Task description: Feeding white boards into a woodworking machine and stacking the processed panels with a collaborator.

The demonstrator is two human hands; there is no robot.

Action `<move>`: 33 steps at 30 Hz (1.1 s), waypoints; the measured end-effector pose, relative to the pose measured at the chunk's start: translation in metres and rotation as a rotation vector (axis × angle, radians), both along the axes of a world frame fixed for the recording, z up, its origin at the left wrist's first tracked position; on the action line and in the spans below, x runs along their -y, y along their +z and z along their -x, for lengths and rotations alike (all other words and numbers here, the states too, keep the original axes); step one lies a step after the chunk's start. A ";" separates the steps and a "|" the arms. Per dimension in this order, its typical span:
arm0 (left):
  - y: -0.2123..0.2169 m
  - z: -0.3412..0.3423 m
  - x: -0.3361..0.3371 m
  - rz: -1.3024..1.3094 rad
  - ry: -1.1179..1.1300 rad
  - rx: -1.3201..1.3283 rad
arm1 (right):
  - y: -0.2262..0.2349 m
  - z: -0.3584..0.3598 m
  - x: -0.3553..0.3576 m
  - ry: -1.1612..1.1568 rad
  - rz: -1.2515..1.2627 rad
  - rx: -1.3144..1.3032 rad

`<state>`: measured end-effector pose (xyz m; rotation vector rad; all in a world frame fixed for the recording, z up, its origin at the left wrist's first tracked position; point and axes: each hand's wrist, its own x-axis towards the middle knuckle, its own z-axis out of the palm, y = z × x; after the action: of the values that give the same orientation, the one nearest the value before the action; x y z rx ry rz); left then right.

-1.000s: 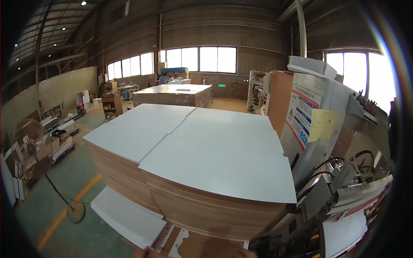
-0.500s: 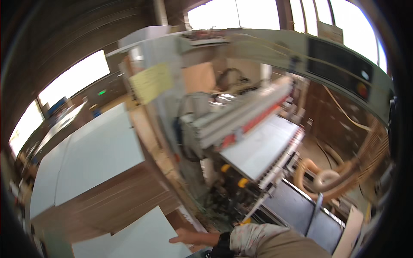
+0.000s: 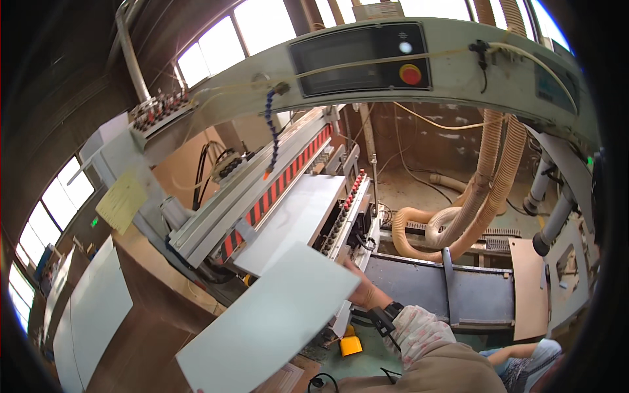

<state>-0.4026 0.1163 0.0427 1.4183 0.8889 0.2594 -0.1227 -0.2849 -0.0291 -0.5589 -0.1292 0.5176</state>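
Note:
A pale, white-faced rectangular panel (image 3: 268,321) is held up at a tilt in front of me. My right hand (image 3: 367,287) grips its right end, fingers partly hidden by the panel; a black strap circles the wrist below a floral sleeve. At the panel's lower left corner only a tiny sliver of what may be my left hand shows at the picture's edge, its fingers out of sight. Just beyond the held panel, another white panel (image 3: 295,213) lies in the machine, beside a beam (image 3: 275,187) with red and black stripes.
A grey arched machine frame (image 3: 472,65) with a dark control panel and red button spans overhead. Stacked white panels (image 3: 98,314) stand at left. Ribbed hoses (image 3: 488,170) coil behind a dark conveyor bed (image 3: 413,285). Another person's arm (image 3: 514,354) shows at lower right.
My view has swung right, toward the machine. The panel, earlier low beside the stack, is now lifted in front of the machine, with my right hand at its right end.

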 end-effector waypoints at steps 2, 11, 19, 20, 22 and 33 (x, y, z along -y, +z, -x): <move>-0.038 -0.046 -0.004 0.056 0.031 0.157 | -0.005 -0.011 -0.006 -0.167 -0.157 0.045; -0.091 -0.245 0.052 0.055 -0.627 0.161 | -0.050 -0.103 -0.106 -1.049 0.764 0.203; -0.097 -0.334 0.072 0.061 -0.488 0.304 | -0.049 -0.186 -0.140 -1.231 1.192 0.117; -0.093 -0.336 0.074 -0.175 -0.557 0.235 | -0.050 -0.190 -0.137 -1.238 1.177 0.119; -0.046 -0.329 0.096 -0.371 -0.704 0.072 | -0.052 -0.200 -0.129 -1.234 1.177 0.093; -0.053 -0.371 0.122 -0.369 -0.715 -0.036 | -0.043 -0.228 -0.113 -1.275 1.190 0.062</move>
<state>-0.0312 -0.0059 -0.0102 1.9937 0.3212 -0.1559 0.1058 -0.1717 -0.0720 -1.6304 0.5085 -0.7691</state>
